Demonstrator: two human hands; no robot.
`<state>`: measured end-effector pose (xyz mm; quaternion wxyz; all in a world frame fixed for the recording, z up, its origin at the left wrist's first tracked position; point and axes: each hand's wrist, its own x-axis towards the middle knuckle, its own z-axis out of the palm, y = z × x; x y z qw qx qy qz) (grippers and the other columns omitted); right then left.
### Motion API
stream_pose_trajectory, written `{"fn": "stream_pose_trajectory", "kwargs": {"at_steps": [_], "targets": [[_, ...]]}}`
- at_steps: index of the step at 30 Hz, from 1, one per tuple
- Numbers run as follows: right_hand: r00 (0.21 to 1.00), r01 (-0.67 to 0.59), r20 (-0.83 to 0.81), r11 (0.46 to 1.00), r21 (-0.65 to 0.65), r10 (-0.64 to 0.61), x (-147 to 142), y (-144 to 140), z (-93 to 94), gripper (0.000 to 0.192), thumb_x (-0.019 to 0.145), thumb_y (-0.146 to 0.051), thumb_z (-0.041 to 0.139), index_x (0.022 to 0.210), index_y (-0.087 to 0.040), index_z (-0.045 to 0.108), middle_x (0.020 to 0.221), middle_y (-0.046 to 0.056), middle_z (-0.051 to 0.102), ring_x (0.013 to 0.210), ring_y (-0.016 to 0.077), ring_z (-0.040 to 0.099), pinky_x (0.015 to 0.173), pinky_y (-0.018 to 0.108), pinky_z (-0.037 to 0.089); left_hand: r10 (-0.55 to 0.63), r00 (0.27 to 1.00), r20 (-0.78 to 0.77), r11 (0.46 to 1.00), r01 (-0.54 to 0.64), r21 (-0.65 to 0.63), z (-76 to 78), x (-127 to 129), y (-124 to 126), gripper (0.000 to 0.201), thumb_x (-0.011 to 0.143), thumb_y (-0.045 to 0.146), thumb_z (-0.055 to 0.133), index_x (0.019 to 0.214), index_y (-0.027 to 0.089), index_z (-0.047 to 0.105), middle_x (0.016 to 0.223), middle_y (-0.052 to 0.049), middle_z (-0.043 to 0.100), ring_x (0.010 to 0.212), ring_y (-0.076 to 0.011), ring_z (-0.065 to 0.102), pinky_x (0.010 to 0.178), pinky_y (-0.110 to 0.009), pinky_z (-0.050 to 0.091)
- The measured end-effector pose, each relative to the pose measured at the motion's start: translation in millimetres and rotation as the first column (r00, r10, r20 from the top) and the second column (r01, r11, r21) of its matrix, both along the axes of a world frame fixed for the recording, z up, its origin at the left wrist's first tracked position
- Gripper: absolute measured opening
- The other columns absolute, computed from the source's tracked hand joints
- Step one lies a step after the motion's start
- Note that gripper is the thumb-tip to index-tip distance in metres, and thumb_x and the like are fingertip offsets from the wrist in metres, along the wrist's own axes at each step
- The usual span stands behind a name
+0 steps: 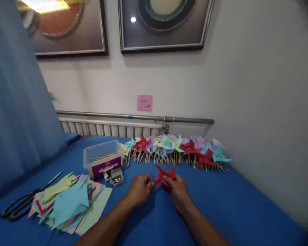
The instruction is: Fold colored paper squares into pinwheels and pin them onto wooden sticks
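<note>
A red paper pinwheel (161,176) is held over the blue table, pinched between the thumb and fingers of my right hand (178,191). Just left of it, my left hand (140,188) is closed, its fingertips close to the pinwheel's left side; what they hold, if anything, is too small to make out. Beyond my hands lies a long row of finished paper pinwheels (166,145) on thin sticks, in red, blue, green, purple and yellow.
Left of my hands stand a clear plastic box (102,157) holding thin sticks and a small box of metal pins (116,177). Farther left are a pile of colored paper pieces (70,203) and dark-handled scissors (23,203). A wall with a radiator (105,129) rises behind.
</note>
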<state>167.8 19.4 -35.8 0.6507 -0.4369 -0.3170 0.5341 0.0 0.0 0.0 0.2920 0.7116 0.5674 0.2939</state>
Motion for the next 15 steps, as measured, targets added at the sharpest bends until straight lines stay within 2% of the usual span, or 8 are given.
{"fn": "stream_pose_trajectory", "kwargs": {"at_steps": [6, 11, 15], "targets": [[0.997, 0.082, -0.013, 0.997, 0.003, -0.081, 14, 9, 4.0, 0.033, 0.051, -0.027, 0.088, 0.076, -0.017, 0.068, 0.066, -0.001, 0.072, 0.057, 0.0141, 0.064, 0.056, 0.025, 0.053, 0.041, 0.993, -0.107, 0.997, -0.034, 0.065, 0.3, -10, 6, 0.012, 0.084, 0.017, 0.058, 0.079, 0.017, 0.068, 0.077, -0.001, 0.067, 0.074, -0.0142, 0.059, 0.065, -0.025, 0.033], [0.996, 0.075, -0.037, 0.997, -0.008, -0.075, 14, 4, 7.9, 0.033, 0.052, -0.025, 0.088, 0.077, -0.018, 0.067, 0.067, -0.001, 0.071, 0.058, 0.0139, 0.065, 0.059, 0.026, 0.056, 0.031, 0.963, -0.268, 0.991, 0.006, 0.135, 1.6, -11, 2, 0.014, 0.083, 0.018, 0.059, 0.084, 0.02, 0.072, 0.091, -0.004, 0.071, 0.085, -0.0166, 0.062, 0.071, -0.026, 0.035], [0.996, 0.066, -0.053, 0.998, -0.023, -0.067, 12, 2, 9.2, 0.035, 0.052, -0.026, 0.089, 0.077, -0.018, 0.066, 0.066, -0.001, 0.071, 0.058, 0.0139, 0.065, 0.058, 0.026, 0.056, 0.024, 0.941, -0.338, 0.991, 0.021, 0.13, 1.7, -8, 0, 0.016, 0.084, 0.02, 0.057, 0.085, 0.021, 0.073, 0.093, -0.005, 0.073, 0.086, -0.018, 0.064, 0.071, -0.028, 0.036]]}}
